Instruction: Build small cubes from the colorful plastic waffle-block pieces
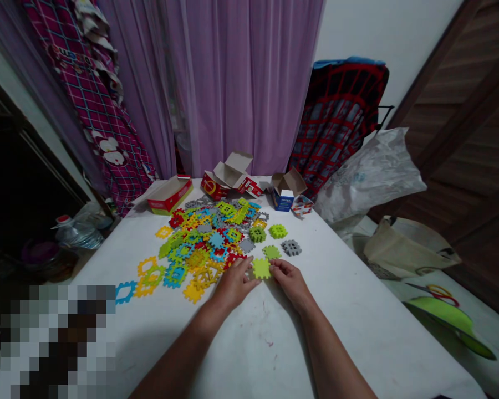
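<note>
Between my hands is a light green square interlocking tile (261, 269) with toothed edges. My right hand (291, 281) pinches its right edge between thumb and fingers. At the tile's left side, my left hand (234, 281) has its thumb and fingers apart; whether it touches the edge is hard to tell. Just beyond lies another green tile (271, 252). Farther back are stacks of tiles: a darker green stack (257, 234), a bright green stack (278, 231) and a grey stack (291, 247). A large mixed pile of colored tiles (203, 238) spreads to the left.
Along the back of the white table (336, 332) stand open boxes: a red and green box (170, 195), a red box (216, 187) and a blue box (283, 199). Scissors (436, 293) lie right of the table, near a cloth bag (407, 246). A water bottle (77, 233) is at left.
</note>
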A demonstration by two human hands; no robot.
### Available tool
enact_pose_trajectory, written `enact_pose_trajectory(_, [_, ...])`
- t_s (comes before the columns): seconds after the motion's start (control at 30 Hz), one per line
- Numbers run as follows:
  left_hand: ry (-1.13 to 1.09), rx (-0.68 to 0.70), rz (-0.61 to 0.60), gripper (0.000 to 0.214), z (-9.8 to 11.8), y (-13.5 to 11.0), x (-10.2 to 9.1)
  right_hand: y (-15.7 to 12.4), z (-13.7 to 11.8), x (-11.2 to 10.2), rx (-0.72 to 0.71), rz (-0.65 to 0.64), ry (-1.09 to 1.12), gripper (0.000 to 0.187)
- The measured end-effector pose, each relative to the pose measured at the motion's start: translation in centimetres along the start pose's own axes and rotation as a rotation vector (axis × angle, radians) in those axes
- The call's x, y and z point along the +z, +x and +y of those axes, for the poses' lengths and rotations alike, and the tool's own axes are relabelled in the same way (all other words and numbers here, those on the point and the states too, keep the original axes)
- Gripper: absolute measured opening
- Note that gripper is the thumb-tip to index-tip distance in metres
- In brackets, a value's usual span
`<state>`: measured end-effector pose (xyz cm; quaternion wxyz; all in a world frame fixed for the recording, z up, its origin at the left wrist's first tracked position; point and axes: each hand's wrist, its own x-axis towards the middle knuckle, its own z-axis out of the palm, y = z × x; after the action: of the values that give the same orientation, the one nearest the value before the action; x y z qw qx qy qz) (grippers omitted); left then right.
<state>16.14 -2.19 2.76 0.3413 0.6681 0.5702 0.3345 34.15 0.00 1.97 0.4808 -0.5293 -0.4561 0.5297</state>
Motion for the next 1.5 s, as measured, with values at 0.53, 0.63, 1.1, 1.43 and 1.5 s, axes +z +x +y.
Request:
enact_pose_trajectory(0.53, [0.576, 0.153, 0.240, 0.043, 0.0, 1.1, -1.3, 2.0, 0.5, -6.2, -0.170, 0.480, -0.380, 0.048])
enact_pose_trajectory(0.63, [0.632, 0.144, 0.219, 0.043, -0.2, 1.8, -1.3, 2.6, 0.8, -6.2, -0.191, 0.476, -0.488, 0.046])
enact_pose_trajectory(1.1, [0.674, 0.087, 0.155, 0.048, -0.8, 3.1, -0.4, 2.5, 1.2, -5.9, -0.178, 0.430, -0.765, 0.042])
enact_pose_trajectory(1.43, [0.700, 0.112, 0.187, 0.041, -1.5, 2.1, -1.3, 2.6, 1.4, -5.9, -0.183, 0.438, -0.810, 0.041])
enact_pose_trajectory(1.5, [0.711, 0.116, 0.188, 0.040, -1.6, 2.0, -1.6, 2.6, 1.4, -5.9, -0.176, 0.438, -0.814, 0.041])
